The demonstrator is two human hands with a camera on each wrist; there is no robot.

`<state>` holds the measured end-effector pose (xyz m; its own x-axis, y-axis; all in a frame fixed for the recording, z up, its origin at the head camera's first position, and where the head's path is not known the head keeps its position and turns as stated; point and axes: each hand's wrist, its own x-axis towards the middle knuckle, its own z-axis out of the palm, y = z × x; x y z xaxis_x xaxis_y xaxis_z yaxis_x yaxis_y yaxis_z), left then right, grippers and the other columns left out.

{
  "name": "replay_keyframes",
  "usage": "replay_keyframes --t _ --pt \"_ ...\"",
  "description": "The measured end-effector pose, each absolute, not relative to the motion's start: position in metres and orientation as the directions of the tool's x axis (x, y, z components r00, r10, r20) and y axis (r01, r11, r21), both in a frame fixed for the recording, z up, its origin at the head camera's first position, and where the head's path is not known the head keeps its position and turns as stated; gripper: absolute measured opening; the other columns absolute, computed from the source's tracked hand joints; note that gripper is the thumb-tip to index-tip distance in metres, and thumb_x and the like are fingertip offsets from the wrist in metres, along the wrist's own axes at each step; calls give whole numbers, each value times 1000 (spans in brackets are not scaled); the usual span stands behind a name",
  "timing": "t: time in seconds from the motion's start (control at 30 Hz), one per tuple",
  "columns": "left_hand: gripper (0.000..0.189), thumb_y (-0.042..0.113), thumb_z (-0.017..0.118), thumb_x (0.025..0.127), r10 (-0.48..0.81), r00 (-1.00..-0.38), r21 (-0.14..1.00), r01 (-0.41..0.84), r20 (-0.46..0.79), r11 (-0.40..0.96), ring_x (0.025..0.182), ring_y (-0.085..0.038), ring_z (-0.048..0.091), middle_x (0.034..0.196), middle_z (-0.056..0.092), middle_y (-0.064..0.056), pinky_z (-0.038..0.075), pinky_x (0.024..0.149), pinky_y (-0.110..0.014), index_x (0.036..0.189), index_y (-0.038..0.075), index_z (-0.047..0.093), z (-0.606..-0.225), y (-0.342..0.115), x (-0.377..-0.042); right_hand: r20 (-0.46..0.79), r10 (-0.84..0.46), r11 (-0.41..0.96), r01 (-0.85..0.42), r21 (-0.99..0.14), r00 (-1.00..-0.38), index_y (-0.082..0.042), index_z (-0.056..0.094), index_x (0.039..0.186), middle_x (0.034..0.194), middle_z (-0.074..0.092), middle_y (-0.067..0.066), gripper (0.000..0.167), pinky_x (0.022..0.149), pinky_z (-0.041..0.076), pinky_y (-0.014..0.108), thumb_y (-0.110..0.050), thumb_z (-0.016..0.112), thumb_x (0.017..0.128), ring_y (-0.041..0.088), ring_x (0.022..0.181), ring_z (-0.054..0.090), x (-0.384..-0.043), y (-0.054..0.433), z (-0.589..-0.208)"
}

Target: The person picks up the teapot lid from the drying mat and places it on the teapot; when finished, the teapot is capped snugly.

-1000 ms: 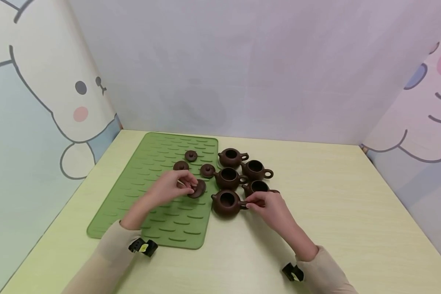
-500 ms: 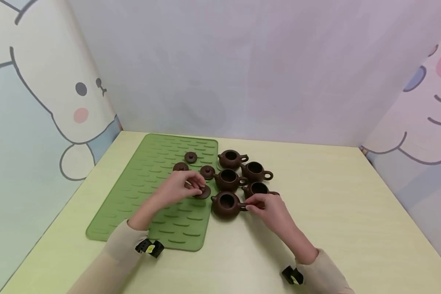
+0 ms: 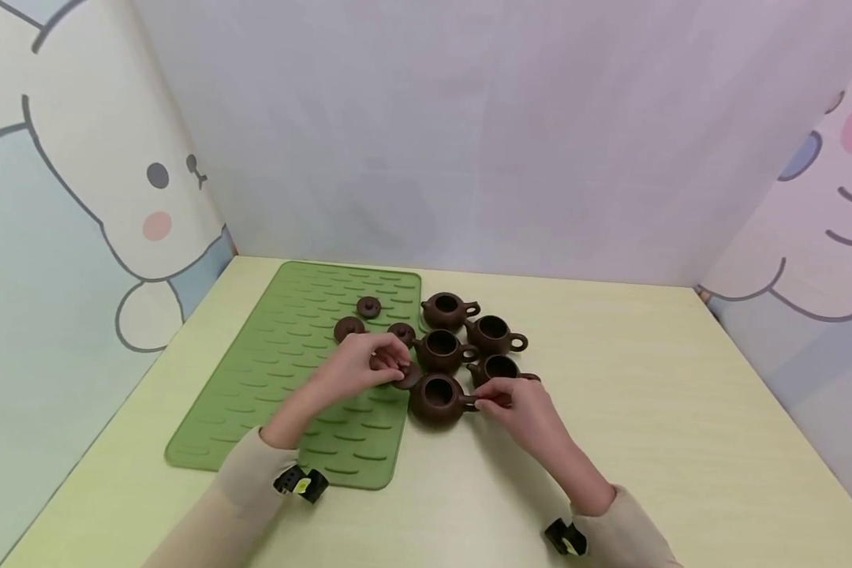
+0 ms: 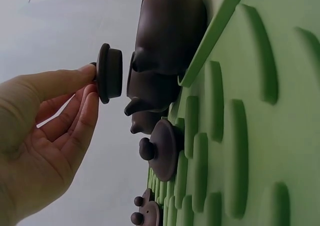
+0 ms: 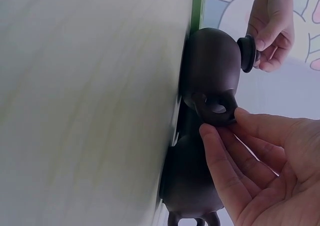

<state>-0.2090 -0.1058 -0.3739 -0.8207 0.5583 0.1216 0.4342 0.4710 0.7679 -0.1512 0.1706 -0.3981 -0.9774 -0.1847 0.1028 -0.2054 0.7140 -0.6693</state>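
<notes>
My left hand (image 3: 364, 364) pinches a small dark brown teapot lid (image 4: 109, 73) by its knob. The lid is clear of the green mat, close beside the open mouth of the nearest brown teapot (image 3: 436, 412). With thumb and fingertips, my right hand (image 3: 527, 412) pinches that teapot's looped handle (image 5: 216, 117). The teapot stands upright on the table against the mat's right edge, and its spout is hidden behind the lid and left hand in the head view. Three more lids, among them one (image 3: 401, 334) near the teapots, lie knob up on the mat.
Several other lidless brown teapots, such as the middle one (image 3: 442, 352) and the one at the back (image 3: 446, 314), stand close together behind the gripped one. The textured green mat (image 3: 255, 394) covers the table's left part. A pale curtain (image 3: 426, 158) rises behind the table (image 3: 646, 426).
My left hand has carried the lid rightward across the mat to the near teapot's mouth, covering its spout from view. My right hand has stayed on the handle.
</notes>
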Motion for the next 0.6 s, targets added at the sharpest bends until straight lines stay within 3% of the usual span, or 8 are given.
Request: replay_keyframes --t 0.6 --pt "17 4 73 89 592 -794 776 458 138 434 85 -8 67 99 72 -4 58 73 -20 105 9 70 -380 -85 -208 103 -182 720 -204 -663 -978 -16 78 90 87 76 -3 9 61 48 18 -9 77 86 6 75 65 -151 170 -399"
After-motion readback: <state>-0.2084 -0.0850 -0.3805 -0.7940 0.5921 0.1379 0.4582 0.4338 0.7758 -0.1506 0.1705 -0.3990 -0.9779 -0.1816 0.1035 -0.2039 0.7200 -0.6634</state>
